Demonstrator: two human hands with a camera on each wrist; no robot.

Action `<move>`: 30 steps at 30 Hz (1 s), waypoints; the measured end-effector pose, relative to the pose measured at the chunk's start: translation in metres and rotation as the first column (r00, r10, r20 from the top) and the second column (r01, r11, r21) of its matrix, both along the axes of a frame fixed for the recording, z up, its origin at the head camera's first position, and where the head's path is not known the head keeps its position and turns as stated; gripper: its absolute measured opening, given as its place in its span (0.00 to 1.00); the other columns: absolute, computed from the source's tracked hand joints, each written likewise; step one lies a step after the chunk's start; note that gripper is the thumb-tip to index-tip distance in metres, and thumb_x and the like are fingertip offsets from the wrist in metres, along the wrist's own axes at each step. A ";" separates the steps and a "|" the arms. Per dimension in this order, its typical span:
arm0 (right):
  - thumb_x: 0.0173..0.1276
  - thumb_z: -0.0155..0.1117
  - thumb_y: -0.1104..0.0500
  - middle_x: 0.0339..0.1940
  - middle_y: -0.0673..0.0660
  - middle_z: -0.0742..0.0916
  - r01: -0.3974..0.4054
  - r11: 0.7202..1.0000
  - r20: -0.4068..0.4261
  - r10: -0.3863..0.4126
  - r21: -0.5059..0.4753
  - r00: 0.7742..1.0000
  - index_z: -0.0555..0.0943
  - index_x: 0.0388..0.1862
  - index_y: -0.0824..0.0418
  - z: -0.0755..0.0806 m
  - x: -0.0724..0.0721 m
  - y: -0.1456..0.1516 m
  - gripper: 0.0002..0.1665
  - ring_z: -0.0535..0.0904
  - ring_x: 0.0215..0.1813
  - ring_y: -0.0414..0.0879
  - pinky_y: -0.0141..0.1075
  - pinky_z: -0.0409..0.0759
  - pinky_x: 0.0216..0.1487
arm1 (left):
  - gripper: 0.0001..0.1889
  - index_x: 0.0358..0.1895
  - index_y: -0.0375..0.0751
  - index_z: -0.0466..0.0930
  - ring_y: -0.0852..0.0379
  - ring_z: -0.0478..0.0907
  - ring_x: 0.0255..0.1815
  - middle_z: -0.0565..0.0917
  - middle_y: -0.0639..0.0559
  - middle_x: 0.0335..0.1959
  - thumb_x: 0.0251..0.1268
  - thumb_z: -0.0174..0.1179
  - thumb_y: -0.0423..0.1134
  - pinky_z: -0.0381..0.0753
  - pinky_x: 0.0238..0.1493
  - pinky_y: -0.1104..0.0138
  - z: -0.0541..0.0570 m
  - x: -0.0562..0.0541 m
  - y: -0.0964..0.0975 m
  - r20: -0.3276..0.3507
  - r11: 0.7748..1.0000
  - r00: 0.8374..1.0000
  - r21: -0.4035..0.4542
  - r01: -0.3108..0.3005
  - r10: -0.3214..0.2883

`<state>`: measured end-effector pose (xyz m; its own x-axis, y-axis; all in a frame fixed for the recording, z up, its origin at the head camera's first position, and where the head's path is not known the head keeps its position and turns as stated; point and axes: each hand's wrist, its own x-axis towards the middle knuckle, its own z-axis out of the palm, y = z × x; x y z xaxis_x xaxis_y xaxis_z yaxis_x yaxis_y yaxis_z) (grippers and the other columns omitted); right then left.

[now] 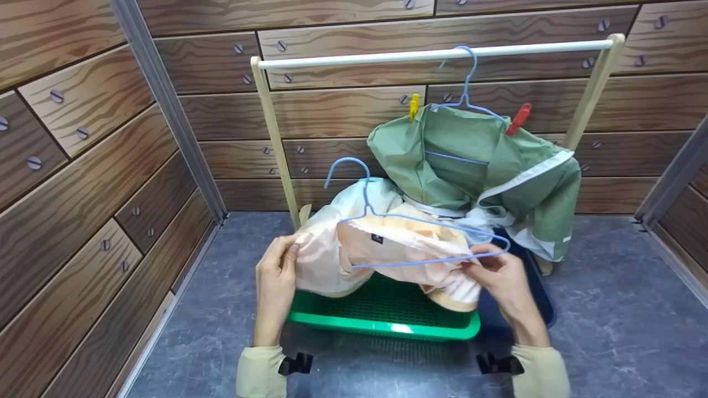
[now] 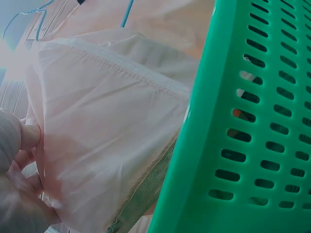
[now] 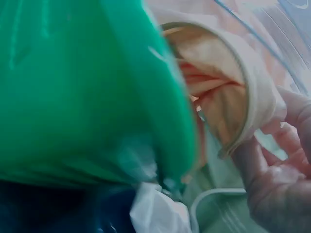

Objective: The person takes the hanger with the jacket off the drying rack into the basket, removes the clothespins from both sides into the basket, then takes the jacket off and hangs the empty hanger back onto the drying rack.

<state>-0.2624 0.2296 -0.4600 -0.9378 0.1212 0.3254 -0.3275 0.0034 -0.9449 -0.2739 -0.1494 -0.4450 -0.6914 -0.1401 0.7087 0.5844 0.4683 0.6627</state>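
Observation:
A pale peach garment (image 1: 326, 251) is held over a green perforated basket (image 1: 381, 320), with a blue wire hanger (image 1: 387, 221) lying across it. My left hand (image 1: 276, 265) pinches the garment's left edge; in the left wrist view its fingers (image 2: 24, 141) grip the peach cloth (image 2: 102, 141) beside the basket wall (image 2: 252, 126). My right hand (image 1: 492, 271) holds the garment's right side together with the hanger's lower bar. In the right wrist view the fingers (image 3: 286, 145) curl round a peach cuff (image 3: 228, 87) next to the basket (image 3: 82, 87).
A wooden rack with a white rail (image 1: 437, 54) stands behind the basket. On it hangs a green garment (image 1: 475, 166) on a blue hanger, held by a yellow peg (image 1: 413, 106) and a red peg (image 1: 518, 119). Wood-patterned walls close in all round; the floor (image 1: 608, 309) is grey.

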 end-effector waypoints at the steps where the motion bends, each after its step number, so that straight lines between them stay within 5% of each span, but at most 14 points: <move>1: 0.58 0.65 0.80 0.30 0.59 0.87 -0.024 1.000 -0.006 0.024 0.019 1.000 0.81 0.38 0.76 -0.002 -0.001 -0.003 0.09 0.83 0.30 0.44 0.32 0.80 0.31 | 0.07 0.44 0.48 0.85 0.59 0.72 0.31 0.79 0.59 0.32 0.72 0.57 0.38 0.70 0.35 0.69 0.000 0.000 0.000 0.001 1.000 1.000 0.003 0.002 -0.002; 4: 0.56 0.68 0.77 0.32 0.57 0.87 -0.073 0.978 0.000 0.075 0.195 0.997 0.85 0.37 0.72 -0.007 -0.004 -0.010 0.09 0.82 0.31 0.42 0.32 0.80 0.33 | 0.07 0.43 0.47 0.84 0.59 0.72 0.31 0.78 0.59 0.32 0.72 0.57 0.38 0.70 0.34 0.69 -0.002 0.000 0.000 -0.002 1.000 1.000 0.002 0.002 -0.002; 8: 0.56 0.70 0.70 0.35 0.53 0.87 -0.156 0.833 0.069 0.141 0.530 0.988 0.87 0.35 0.60 -0.012 -0.006 -0.015 0.09 0.81 0.34 0.41 0.32 0.79 0.35 | 0.07 0.43 0.48 0.85 0.59 0.70 0.29 0.76 0.58 0.29 0.72 0.57 0.38 0.69 0.32 0.69 -0.003 -0.001 0.001 -0.012 1.000 1.000 -0.009 0.011 -0.011; 10: 0.59 0.70 0.66 0.39 0.53 0.87 -0.227 0.761 0.125 0.190 0.607 0.974 0.87 0.37 0.57 -0.010 -0.005 -0.017 0.08 0.82 0.38 0.43 0.33 0.79 0.36 | 0.06 0.43 0.48 0.85 0.60 0.70 0.29 0.76 0.58 0.29 0.72 0.57 0.37 0.69 0.33 0.69 -0.003 -0.002 0.002 -0.018 1.000 1.000 -0.015 0.018 -0.019; 12: 0.62 0.69 0.65 0.43 0.55 0.87 -0.294 0.729 0.167 0.245 0.618 0.955 0.87 0.42 0.58 -0.005 -0.002 -0.019 0.10 0.84 0.42 0.48 0.35 0.81 0.40 | 0.06 0.43 0.48 0.85 0.60 0.70 0.29 0.75 0.58 0.28 0.71 0.57 0.37 0.69 0.32 0.69 -0.003 -0.002 0.002 -0.022 1.000 1.000 -0.022 0.021 -0.021; 15: 0.65 0.68 0.63 0.49 0.57 0.86 -0.362 0.717 0.189 0.313 0.596 0.931 0.85 0.50 0.60 0.010 0.010 -0.020 0.14 0.83 0.50 0.52 0.40 0.81 0.48 | 0.06 0.43 0.47 0.85 0.60 0.69 0.29 0.75 0.57 0.28 0.71 0.58 0.37 0.69 0.32 0.69 -0.003 -0.003 0.002 -0.022 0.999 1.000 -0.028 0.015 -0.016; 18: 0.66 0.68 0.63 0.47 0.54 0.87 -0.336 0.719 0.118 0.336 0.609 0.934 0.86 0.50 0.60 0.028 0.027 -0.017 0.14 0.84 0.48 0.50 0.39 0.81 0.48 | 0.06 0.42 0.47 0.85 0.60 0.70 0.29 0.75 0.57 0.28 0.71 0.58 0.36 0.69 0.33 0.69 -0.003 -0.003 0.001 -0.023 0.999 1.000 -0.033 0.011 -0.011; 21: 0.65 0.68 0.66 0.40 0.51 0.89 -0.209 0.794 -0.038 0.280 0.570 0.959 0.87 0.46 0.59 0.043 0.042 -0.013 0.11 0.85 0.38 0.46 0.35 0.82 0.40 | 0.06 0.42 0.47 0.85 0.60 0.72 0.30 0.78 0.57 0.30 0.71 0.58 0.36 0.71 0.34 0.68 -0.003 -0.003 0.002 -0.018 0.999 1.000 -0.037 0.012 -0.012; 24: 0.62 0.70 0.70 0.36 0.51 0.88 0.063 0.873 -0.282 0.088 0.484 0.955 0.88 0.42 0.59 0.052 0.049 -0.006 0.11 0.83 0.32 0.42 0.30 0.80 0.35 | 0.06 0.43 0.47 0.85 0.60 0.73 0.32 0.80 0.59 0.33 0.71 0.58 0.37 0.73 0.35 0.68 -0.001 -0.002 0.002 -0.012 0.999 1.000 -0.038 0.018 -0.018; 26: 0.62 0.70 0.71 0.40 0.51 0.87 0.242 0.862 -0.392 -0.055 0.446 0.918 0.87 0.45 0.58 0.054 0.049 -0.001 0.14 0.81 0.37 0.41 0.27 0.77 0.40 | 0.06 0.43 0.48 0.85 0.60 0.73 0.31 0.80 0.60 0.33 0.71 0.58 0.37 0.72 0.35 0.67 -0.001 -0.002 0.003 -0.010 0.999 1.000 -0.040 0.024 -0.025; 28: 0.64 0.69 0.68 0.44 0.50 0.86 0.352 0.819 -0.433 -0.144 0.452 0.890 0.87 0.49 0.55 0.052 0.047 0.004 0.15 0.78 0.43 0.39 0.25 0.72 0.46 | 0.07 0.45 0.50 0.85 0.60 0.72 0.31 0.80 0.60 0.34 0.72 0.57 0.38 0.72 0.34 0.67 -0.001 -0.001 0.004 -0.011 0.998 0.999 -0.044 0.034 -0.034; 30: 0.66 0.68 0.64 0.49 0.48 0.85 0.353 0.799 -0.402 -0.154 0.487 0.903 0.86 0.52 0.52 0.048 0.044 0.008 0.16 0.76 0.49 0.38 0.24 0.69 0.50 | 0.07 0.45 0.50 0.85 0.61 0.71 0.30 0.79 0.61 0.33 0.72 0.57 0.38 0.71 0.34 0.67 -0.002 -0.001 0.004 -0.016 0.998 0.999 -0.055 0.041 -0.042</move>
